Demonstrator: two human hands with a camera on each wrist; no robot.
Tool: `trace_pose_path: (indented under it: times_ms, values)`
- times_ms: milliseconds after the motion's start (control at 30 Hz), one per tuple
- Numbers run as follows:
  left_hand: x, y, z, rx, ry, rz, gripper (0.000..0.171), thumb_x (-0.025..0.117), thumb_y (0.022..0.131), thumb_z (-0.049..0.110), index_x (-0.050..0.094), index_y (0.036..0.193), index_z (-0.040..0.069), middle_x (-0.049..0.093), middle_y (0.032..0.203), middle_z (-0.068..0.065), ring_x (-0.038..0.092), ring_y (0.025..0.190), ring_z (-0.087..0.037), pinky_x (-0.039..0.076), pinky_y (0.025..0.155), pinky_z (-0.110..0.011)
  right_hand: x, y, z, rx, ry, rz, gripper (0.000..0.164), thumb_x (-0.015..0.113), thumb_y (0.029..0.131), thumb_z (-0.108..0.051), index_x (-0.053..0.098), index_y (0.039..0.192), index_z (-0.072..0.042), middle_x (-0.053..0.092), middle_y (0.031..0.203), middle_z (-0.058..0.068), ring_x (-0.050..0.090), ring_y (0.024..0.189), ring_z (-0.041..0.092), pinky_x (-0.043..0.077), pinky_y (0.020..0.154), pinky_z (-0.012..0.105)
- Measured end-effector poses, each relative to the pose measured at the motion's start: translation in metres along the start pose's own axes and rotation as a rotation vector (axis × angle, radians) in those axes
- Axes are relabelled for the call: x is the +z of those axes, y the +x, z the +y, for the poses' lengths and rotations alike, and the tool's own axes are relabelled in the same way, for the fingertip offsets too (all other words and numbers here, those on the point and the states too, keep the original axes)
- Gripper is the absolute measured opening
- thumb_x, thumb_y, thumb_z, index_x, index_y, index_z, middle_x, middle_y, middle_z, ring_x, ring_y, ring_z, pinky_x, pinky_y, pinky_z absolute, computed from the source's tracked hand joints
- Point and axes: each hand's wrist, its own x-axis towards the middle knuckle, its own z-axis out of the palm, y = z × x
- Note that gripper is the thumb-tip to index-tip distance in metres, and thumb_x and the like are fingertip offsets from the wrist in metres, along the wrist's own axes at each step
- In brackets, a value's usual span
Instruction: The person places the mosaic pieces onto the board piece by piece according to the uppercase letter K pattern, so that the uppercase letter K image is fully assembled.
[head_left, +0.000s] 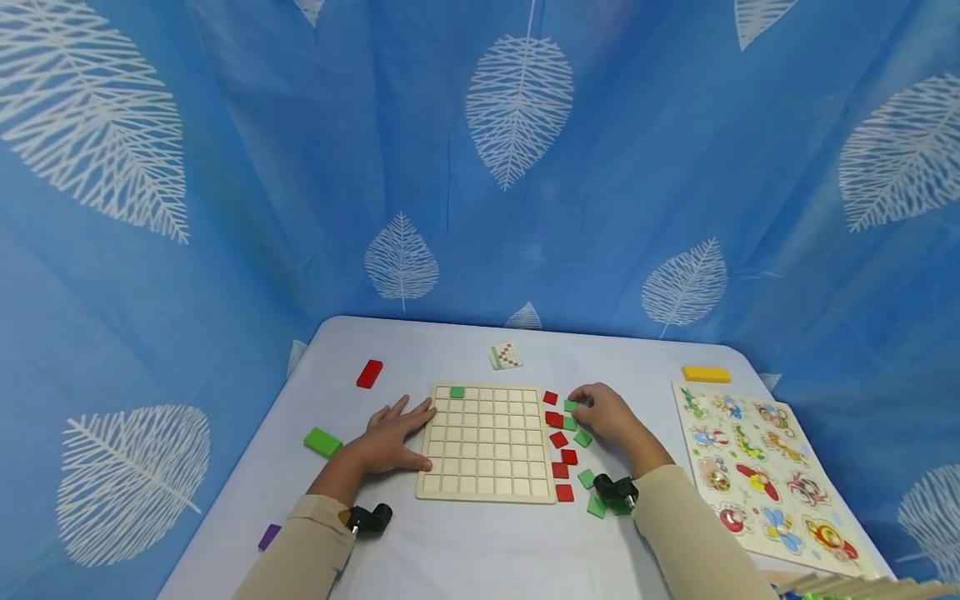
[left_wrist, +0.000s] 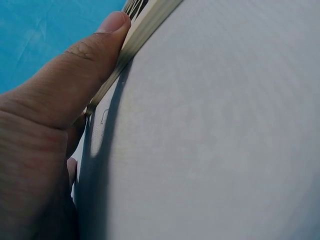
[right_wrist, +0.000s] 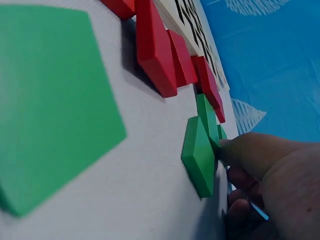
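Note:
A square wooden grid board (head_left: 487,502) lies on the table, with one green tile (head_left: 457,392) in its top row. My left hand (head_left: 386,440), fingers spread, rests along the board's left edge; in the left wrist view the thumb (left_wrist: 107,37) touches the board's side. Beyond the board's right edge, my right hand (head_left: 606,410) pinches a green tile (head_left: 571,406) at its fingertips. Around it lie loose green tiles (head_left: 582,437) and a column of red tiles (head_left: 558,439). Close by the right thumb (right_wrist: 250,152), another green tile (right_wrist: 199,155) shows in the right wrist view.
A small pattern card (head_left: 506,356) lies behind the board. To the left are a red block (head_left: 369,373), a green block (head_left: 322,442) and a purple block (head_left: 269,537). An insect puzzle board (head_left: 772,475) and a yellow block (head_left: 706,374) occupy the right side.

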Motion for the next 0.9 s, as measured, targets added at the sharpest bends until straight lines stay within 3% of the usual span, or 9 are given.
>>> trace_pose_path:
  times_ms: [267,533,667,900]
  values:
    - [-0.003,0.000,0.002,0.000,-0.001,0.002,0.104,0.089,0.077,0.051,0.036,0.164,0.028,0.024,0.175,0.003,0.003,0.164,-0.037,0.006,0.128,-0.063,0.006,0.006,-0.014,-0.036,0.045,0.064,0.029,0.071,0.096,-0.017,0.067,0.124,-0.009,0.064,0.124,0.013,0.058,0.111,0.031,0.053,0.100,0.051]
    - [0.000,0.002,-0.001,0.001,0.000,0.003,0.105,0.088,0.077,0.054,0.036,0.164,0.028,0.024,0.175,0.003,0.003,0.164,-0.037,0.005,0.129,-0.063,0.043,0.005,-0.062,-0.146,0.161,0.091,0.031,0.072,0.098,-0.019,0.068,0.128,-0.013,0.065,0.116,0.006,0.061,0.097,0.021,0.055,0.079,0.038]
    - [0.000,0.000,-0.001,0.000,-0.001,-0.001,0.105,0.088,0.077,0.054,0.036,0.164,0.029,0.024,0.175,0.004,0.002,0.164,-0.036,0.005,0.129,-0.062,0.063,0.003,-0.090,-0.202,0.202,0.073,0.032,0.074,0.098,-0.020,0.068,0.128,-0.014,0.066,0.120,0.004,0.064,0.102,0.019,0.057,0.083,0.039]
    - [0.001,0.000,-0.003,0.000,0.002,-0.011,0.105,0.087,0.077,0.056,0.036,0.164,0.029,0.023,0.175,0.004,0.002,0.164,-0.036,0.005,0.129,-0.062,0.090,0.007,-0.127,-0.280,0.162,0.052,0.024,0.076,0.097,-0.020,0.072,0.119,-0.014,0.067,0.116,0.003,0.065,0.104,0.019,0.057,0.089,0.042]
